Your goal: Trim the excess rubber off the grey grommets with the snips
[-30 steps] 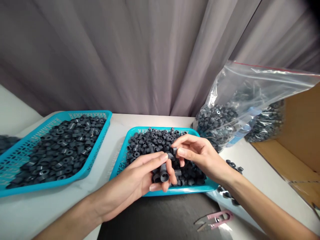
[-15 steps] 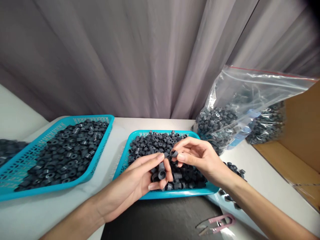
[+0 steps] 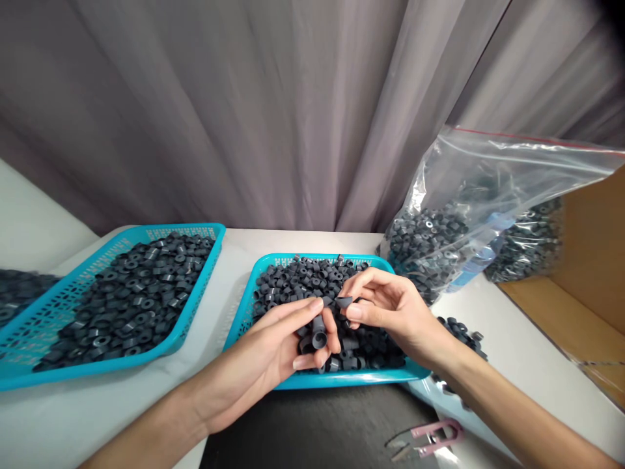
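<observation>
Over the middle blue basket (image 3: 342, 379), both hands work close together on small dark-grey rubber caps. My left hand (image 3: 288, 335) is closed, with a cap (image 3: 319, 339) held against its curled fingers, its round hollow end toward me. A further small dark piece is pinched between its thumb and forefinger. My right hand (image 3: 385, 306) pinches another dark rubber cap (image 3: 344, 302) between thumb and fingertips, its tip almost meeting the left fingertips. Whether the two pieces touch, I cannot tell. Heaped caps (image 3: 303, 277) fill the basket below.
At left, another blue basket (image 3: 200, 286) holds many dark rings. A clear zip bag (image 3: 424, 241) of parts leans at the right beside a cardboard box (image 3: 593, 273). Pink thread snips (image 3: 434, 435) lie near a black mat (image 3: 303, 423). Loose parts (image 3: 461, 332) lie by my right forearm.
The cap in my right fingers has turned, so its open end no longer faces me and its side shows. My left hand keeps its grip. The whole view has shifted slightly.
</observation>
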Available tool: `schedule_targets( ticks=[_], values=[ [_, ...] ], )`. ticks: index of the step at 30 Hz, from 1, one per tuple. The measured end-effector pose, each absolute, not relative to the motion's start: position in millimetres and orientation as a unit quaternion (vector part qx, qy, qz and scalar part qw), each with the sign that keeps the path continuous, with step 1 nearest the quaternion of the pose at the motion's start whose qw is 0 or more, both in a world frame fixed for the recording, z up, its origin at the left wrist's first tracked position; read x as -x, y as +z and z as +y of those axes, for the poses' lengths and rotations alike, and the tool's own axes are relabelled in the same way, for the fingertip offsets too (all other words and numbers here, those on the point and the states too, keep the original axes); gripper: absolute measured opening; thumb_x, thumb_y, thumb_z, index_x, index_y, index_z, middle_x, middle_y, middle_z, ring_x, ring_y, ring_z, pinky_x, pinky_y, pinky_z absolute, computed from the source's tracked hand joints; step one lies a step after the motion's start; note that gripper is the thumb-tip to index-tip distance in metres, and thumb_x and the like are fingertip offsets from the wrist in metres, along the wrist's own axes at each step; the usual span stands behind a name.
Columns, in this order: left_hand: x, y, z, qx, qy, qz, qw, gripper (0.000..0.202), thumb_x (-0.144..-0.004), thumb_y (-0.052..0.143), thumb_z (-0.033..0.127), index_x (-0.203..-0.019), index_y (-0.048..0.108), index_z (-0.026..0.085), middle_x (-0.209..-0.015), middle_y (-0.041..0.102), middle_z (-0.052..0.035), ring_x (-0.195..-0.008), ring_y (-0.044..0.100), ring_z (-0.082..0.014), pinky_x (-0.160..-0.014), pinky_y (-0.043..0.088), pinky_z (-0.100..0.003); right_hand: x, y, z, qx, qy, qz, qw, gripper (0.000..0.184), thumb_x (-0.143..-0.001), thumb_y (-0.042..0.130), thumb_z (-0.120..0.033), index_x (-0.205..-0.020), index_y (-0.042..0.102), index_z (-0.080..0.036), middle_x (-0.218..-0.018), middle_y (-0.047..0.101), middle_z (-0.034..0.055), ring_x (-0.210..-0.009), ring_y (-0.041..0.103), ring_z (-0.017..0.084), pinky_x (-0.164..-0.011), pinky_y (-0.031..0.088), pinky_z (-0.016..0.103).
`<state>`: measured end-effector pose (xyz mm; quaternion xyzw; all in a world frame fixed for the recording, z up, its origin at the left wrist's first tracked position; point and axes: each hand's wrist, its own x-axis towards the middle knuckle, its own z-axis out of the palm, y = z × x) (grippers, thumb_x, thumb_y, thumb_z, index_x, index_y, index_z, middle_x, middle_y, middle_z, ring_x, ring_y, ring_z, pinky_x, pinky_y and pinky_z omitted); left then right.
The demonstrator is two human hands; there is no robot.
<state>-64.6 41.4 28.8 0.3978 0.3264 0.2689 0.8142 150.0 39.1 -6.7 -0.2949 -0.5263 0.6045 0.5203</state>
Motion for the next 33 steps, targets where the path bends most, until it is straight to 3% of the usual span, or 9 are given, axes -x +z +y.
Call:
schedule_targets(
  ticks=[8, 15, 19, 23, 27, 33],
  values=[
    [62.2, 26.1, 41.6, -0.405, 0.259, 0.319, 0.817, 0.028, -0.101, 0.055, 0.037, -0.092, 0.070, 0.015, -0.087, 0.066, -0.0042, -0.074, 0.056, -0.0112, -0.069, 0.045, -0.021, -148.1, -10.4, 38.5, 0.289, 0.615, -0.514, 0.524, 0.027, -0.076, 0.086, -0.022, -0.092, 0.065, -0.021, -0.088, 0.065, -0.0009, -0.073, 0.064, 0.010, -0.068, 0.057, 0.023],
    [61.1, 28.9, 40.1, -0.440, 0.234, 0.324, 0.804, 0.033, -0.102, 0.052, 0.037, -0.083, 0.065, 0.013, -0.083, 0.065, -0.0042, -0.070, 0.052, -0.0112, -0.063, 0.036, -0.022, -147.5, -8.5, 37.8, 0.292, 0.607, -0.549, 0.495, 0.027, -0.080, 0.084, -0.020, -0.105, 0.075, -0.021, -0.082, 0.067, -0.0008, -0.074, 0.063, 0.008, -0.071, 0.055, 0.020],
    [59.8, 25.2, 40.7, -0.442, 0.226, 0.315, 0.809, 0.033, -0.101, 0.047, 0.036, -0.082, 0.062, 0.014, -0.081, 0.062, -0.0036, -0.068, 0.047, -0.0115, -0.062, 0.033, -0.025, -144.4, -7.4, 35.3, 0.263, 0.619, -0.570, 0.472, 0.018, -0.087, 0.077, -0.019, -0.105, 0.076, -0.020, -0.086, 0.071, 0.0010, -0.073, 0.069, 0.011, -0.071, 0.056, 0.025],
    [58.2, 22.6, 39.5, -0.432, 0.212, 0.304, 0.822, 0.037, -0.103, 0.038, 0.040, -0.095, 0.064, 0.015, -0.085, 0.062, -0.0041, -0.068, 0.043, -0.0128, -0.065, 0.034, -0.027, -142.7, -5.1, 31.8, 0.248, 0.630, -0.574, 0.460, 0.016, -0.090, 0.074, -0.020, -0.106, 0.073, -0.021, -0.081, 0.070, 0.0001, -0.069, 0.072, 0.015, -0.071, 0.056, 0.032],
    [55.3, 22.8, 36.5, -0.403, 0.236, 0.313, 0.827, 0.040, -0.104, 0.035, 0.040, -0.099, 0.064, 0.013, -0.087, 0.062, -0.0057, -0.074, 0.050, -0.0150, -0.071, 0.038, -0.029, -143.7, -1.8, 29.7, 0.305, 0.565, -0.616, 0.457, 0.011, -0.090, 0.075, -0.024, -0.100, 0.074, -0.021, -0.080, 0.068, -0.0005, -0.069, 0.067, 0.013, -0.075, 0.052, 0.031],
    [52.6, 19.0, 32.9, -0.384, 0.255, 0.323, 0.826, 0.038, -0.105, 0.038, 0.038, -0.100, 0.065, 0.011, -0.089, 0.067, -0.0092, -0.081, 0.061, -0.0184, -0.074, 0.042, -0.031, -144.4, -0.4, 28.7, 0.369, 0.452, -0.679, 0.445, 0.014, -0.094, 0.070, -0.033, -0.100, 0.078, -0.023, -0.091, 0.066, 0.0026, -0.088, 0.062, 0.015, -0.081, 0.048, 0.030]
  ],
)
